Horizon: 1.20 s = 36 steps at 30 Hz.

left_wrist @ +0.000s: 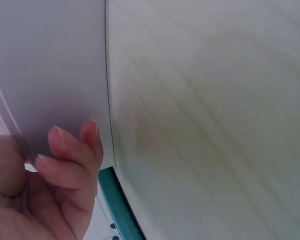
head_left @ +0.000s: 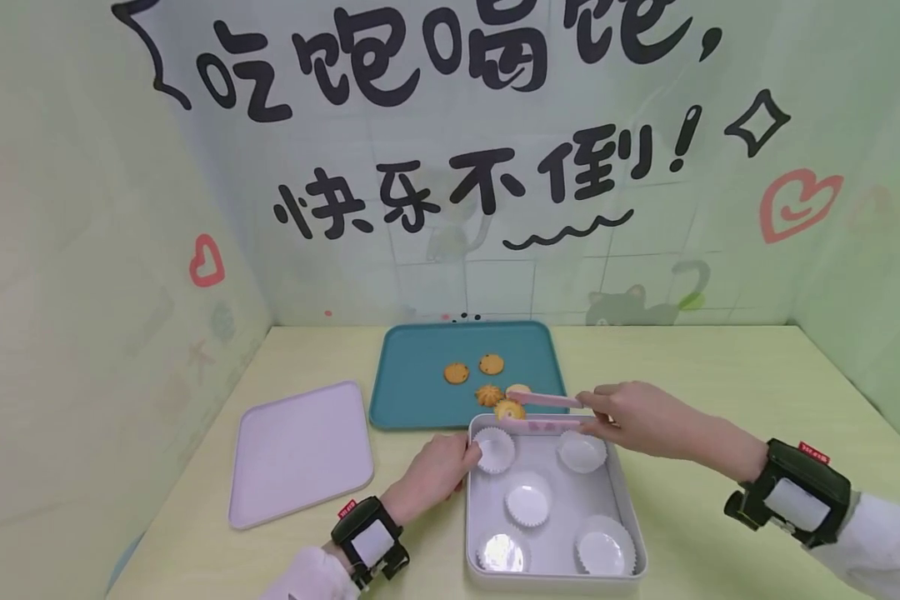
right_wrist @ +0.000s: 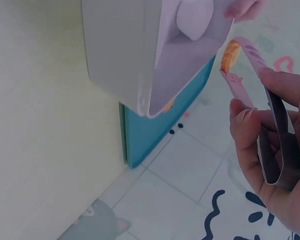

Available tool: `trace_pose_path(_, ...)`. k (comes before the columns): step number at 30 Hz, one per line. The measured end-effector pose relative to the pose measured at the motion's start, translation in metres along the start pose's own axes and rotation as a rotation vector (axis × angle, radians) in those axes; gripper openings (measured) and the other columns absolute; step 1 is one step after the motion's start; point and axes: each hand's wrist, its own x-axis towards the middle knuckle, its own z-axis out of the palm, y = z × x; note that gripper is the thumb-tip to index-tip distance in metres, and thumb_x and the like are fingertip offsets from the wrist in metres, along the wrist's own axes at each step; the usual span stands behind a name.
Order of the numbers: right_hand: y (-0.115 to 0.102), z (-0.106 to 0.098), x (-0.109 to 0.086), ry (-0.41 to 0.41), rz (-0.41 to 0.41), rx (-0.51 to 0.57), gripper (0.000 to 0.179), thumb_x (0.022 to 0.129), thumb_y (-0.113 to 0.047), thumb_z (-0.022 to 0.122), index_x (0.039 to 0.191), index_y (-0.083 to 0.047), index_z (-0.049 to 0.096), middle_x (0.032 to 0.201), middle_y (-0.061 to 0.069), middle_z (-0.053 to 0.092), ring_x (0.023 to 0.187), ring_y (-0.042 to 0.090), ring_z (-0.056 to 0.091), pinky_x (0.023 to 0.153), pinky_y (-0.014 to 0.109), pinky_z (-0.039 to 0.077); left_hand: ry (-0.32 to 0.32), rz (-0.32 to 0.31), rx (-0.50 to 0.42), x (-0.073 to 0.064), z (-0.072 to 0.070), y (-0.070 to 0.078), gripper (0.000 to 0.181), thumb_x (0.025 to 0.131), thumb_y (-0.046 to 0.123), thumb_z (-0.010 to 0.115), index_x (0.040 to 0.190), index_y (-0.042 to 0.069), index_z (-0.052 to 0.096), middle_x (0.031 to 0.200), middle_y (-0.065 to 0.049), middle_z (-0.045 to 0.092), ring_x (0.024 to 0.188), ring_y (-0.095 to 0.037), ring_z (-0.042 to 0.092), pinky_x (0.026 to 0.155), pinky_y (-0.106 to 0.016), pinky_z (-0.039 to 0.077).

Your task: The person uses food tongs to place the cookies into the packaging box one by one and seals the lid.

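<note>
My right hand holds pink-tipped tongs, thumb and fingers on the two arms. Pinched between the tong tips is a golden cookie; in the head view it overlaps the far rim of a white rectangular pan. Several white paper cups stand inside that pan, one near each corner and one in the middle. At the pan's far left corner my left hand grips the side wall, thumb over the rim and fingers against the outside.
Behind the pan lies a teal tray bearing several cookies, some round and flat, one ridged. A lilac tray lies to the left on the pale wooden table. A printed curtain hangs along the table's back edge.
</note>
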Motion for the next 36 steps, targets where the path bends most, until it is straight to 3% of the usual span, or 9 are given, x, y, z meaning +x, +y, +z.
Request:
trace_pose_path(5,-0.013,0.012,-0.003,-0.003,-0.069,0.002,0.025,0.08,-0.018,0.068,0.095,0.0,0.06,0.065,-0.011,0.04,0.049,0.0,0.04,0.046,0.018,0.036,0.024,0.014,0.032,0.0,0.001,-0.001,0.026,0.092,0.017,0.04,0.068,0.011,0.047,0.048,0.002,0.043,0.034,-0.009,0.04,0.037,-0.024,0.033)
trace_pose_path(15,-0.018,0.028,0.01,-0.092,-0.056,-0.057,0.028,0.08,-0.022,0.068,0.095,0.0,0.06,0.064,-0.007,0.044,0.051,0.006,0.044,0.048,0.023,0.04,0.004,0.002,0.028,0.0,0.002,0.0,0.025,0.093,0.021,0.041,0.072,0.01,0.049,0.049,0.002,0.044,0.036,-0.009,0.042,0.036,-0.024,0.035)
trace_pose_path(23,-0.02,0.031,0.02,-0.131,-0.026,-0.053,0.022,0.079,-0.022,0.069,0.086,-0.004,0.059,0.063,-0.006,0.045,0.051,0.007,0.044,0.047,0.024,0.038,0.019,0.017,0.033,0.001,0.002,0.001,0.023,0.091,0.016,0.042,0.07,0.01,0.048,0.05,0.002,0.043,0.035,-0.009,0.041,0.035,-0.023,0.034)
trace_pose_path(31,-0.02,0.029,0.02,-0.152,0.008,-0.081,0.033,0.077,-0.026,0.07,0.096,-0.001,0.061,0.066,-0.005,0.047,0.054,0.009,0.047,0.049,0.026,0.041,0.035,0.033,0.037,0.0,0.002,0.002,0.023,0.091,0.014,0.042,0.069,0.009,0.047,0.05,0.002,0.042,0.035,-0.008,0.041,0.035,-0.023,0.033)
trace_pose_path(36,-0.02,0.016,0.011,-0.119,-0.001,-0.072,0.032,0.077,-0.026,0.07,0.096,-0.002,0.06,0.066,-0.009,0.044,0.052,0.005,0.043,0.048,0.024,0.04,0.022,0.021,0.03,-0.001,0.001,0.003,0.024,0.092,0.015,0.04,0.07,0.01,0.047,0.049,0.002,0.042,0.036,-0.009,0.04,0.036,-0.023,0.033)
